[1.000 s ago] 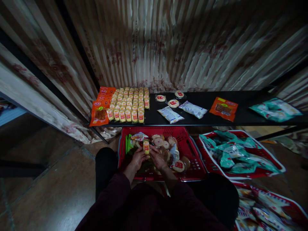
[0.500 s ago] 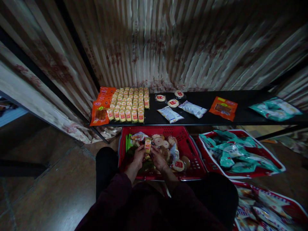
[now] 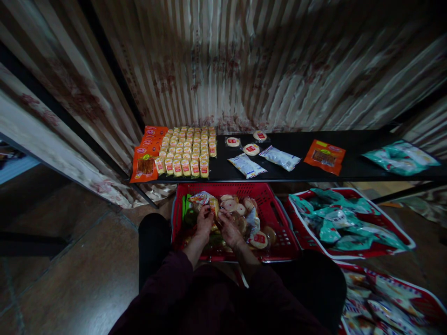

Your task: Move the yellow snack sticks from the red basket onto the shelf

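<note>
A small yellow wrapped snack cake (image 3: 214,207) is held between my two hands, above a red basket (image 3: 258,188). My left hand (image 3: 204,222) grips its left side, and my right hand (image 3: 228,229) has fingers on its right side. Below and around them in the basket lie round packaged cakes (image 3: 240,209), a white-and-blue packet (image 3: 201,197) and a green packet (image 3: 186,207). On the black shelf (image 3: 223,173) ahead, similar yellow snack cakes (image 3: 186,167) stand in tight rows beside stacked orange packets (image 3: 145,163).
Farther along the shelf lie round wrapped cakes (image 3: 251,149), white packets (image 3: 247,166), an orange packet (image 3: 324,157) and teal packets (image 3: 401,157). To the right stand a basket of teal packets (image 3: 405,235) and another basket of striped packets (image 3: 391,307). Striped curtains (image 3: 223,70) hang behind.
The snack cake has turned in my hands, so its front label no longer faces me squarely. My hands shifted only slightly; the shelf goods stayed put.
</note>
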`<state>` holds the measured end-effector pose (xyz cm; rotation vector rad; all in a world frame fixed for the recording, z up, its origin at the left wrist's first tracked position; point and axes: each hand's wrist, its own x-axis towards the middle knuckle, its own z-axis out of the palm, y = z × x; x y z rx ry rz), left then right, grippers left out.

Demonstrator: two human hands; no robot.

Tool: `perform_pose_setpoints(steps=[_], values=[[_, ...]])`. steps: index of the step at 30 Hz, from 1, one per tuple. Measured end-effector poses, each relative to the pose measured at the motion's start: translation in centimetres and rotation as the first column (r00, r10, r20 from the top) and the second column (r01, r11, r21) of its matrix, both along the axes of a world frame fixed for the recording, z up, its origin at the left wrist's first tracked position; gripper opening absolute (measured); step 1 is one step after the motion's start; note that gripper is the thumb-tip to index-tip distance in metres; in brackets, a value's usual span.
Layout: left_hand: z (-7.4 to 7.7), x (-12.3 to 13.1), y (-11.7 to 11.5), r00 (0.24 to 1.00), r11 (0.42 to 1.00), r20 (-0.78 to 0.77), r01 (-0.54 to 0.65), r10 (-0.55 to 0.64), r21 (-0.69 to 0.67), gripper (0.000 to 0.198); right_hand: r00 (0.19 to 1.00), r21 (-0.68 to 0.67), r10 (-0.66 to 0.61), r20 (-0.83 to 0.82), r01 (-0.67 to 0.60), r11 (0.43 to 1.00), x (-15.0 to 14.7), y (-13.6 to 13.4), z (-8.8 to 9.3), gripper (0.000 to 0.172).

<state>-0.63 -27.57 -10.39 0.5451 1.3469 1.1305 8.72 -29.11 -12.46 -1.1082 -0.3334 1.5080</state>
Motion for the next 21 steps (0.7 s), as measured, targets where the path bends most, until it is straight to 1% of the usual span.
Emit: perform_pose_setpoints(steps=[3, 6, 10, 12, 17, 21], values=[[-0.46, 0.03, 0.32, 1.000, 1.000, 0.009, -0.015, 0.015, -0.026, 0.028, 1.000, 0.005, -0.026, 0.007, 0.026, 1.000, -0.24, -0.01, -0.12, 0.034], [-0.75, 0.04, 0.40, 0.997, 0.997, 0.077, -0.019, 0.024, -0.070, 0.030, 0.997, 0.020, -0.048, 0.053, 0.047, 0.999, -0.50, 0.00, -0.09, 0.033], [-0.56, 0.02, 0.16, 0.993, 0.994, 0.118, 0.010, 0.003, -0.111, 0.035, 0.990, 0.032, -0.081, 0.112, 0.077, 0.996, -0.68, 0.13, 0.23, 0.031], [-0.37, -0.02, 0.05, 0.993, 0.994, 0.118, 0.009, 0.004, -0.109, 0.036, 0.988, 0.055, -0.071, 0.135, 0.064, 0.996, -0.65, 0.20, 0.36, 0.028], [-0.38, -0.20, 0.01, 0.989, 0.995, 0.144, -0.012, 0.026, -0.096, 0.027, 0.984, 0.081, -0.021, 0.176, 0.006, 0.997, -0.46, 0.16, 0.33, 0.020], [-0.86, -0.31, 0.06, 0.984, 0.994, 0.170, -0.031, 0.049, -0.107, 0.022, 0.987, 0.064, -0.022, 0.161, 0.012, 0.998, -0.41, 0.04, 0.21, 0.021]])
